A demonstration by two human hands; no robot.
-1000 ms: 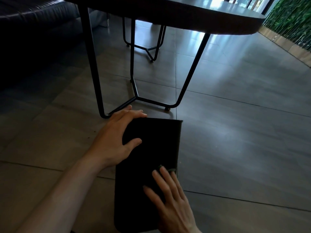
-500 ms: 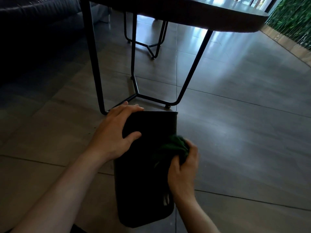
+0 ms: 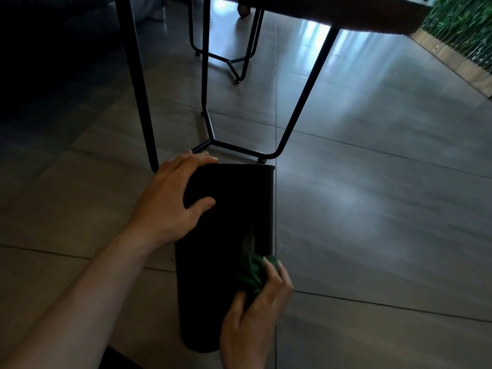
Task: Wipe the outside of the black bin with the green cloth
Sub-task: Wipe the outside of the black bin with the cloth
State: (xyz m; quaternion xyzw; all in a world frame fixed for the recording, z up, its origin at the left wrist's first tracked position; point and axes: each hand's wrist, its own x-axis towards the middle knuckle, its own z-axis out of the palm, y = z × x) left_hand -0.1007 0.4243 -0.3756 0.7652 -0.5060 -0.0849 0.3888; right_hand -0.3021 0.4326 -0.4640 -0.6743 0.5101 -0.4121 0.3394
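Observation:
The black bin [image 3: 229, 214] lies on its side on the tiled floor, lengthwise away from me. My left hand [image 3: 170, 201] grips its far left edge, fingers over the end and thumb pressed on the upper side. My right hand [image 3: 255, 312] holds the bunched green cloth [image 3: 253, 272] against the bin's right side, near the end closest to me. Most of the cloth is tucked under my fingers.
A dark table [image 3: 346, 12] on thin black metal legs [image 3: 303, 94] stands just beyond the bin, its base bar touching distance from the far end. A second metal frame [image 3: 234, 62] is farther back. Green planting [image 3: 463, 25] lines the right edge; a dark sofa fills the upper left.
My right hand with the cloth went up along the bin's right side, then slid back down toward me. My left hand stayed on the far end. The view tilted slightly down.

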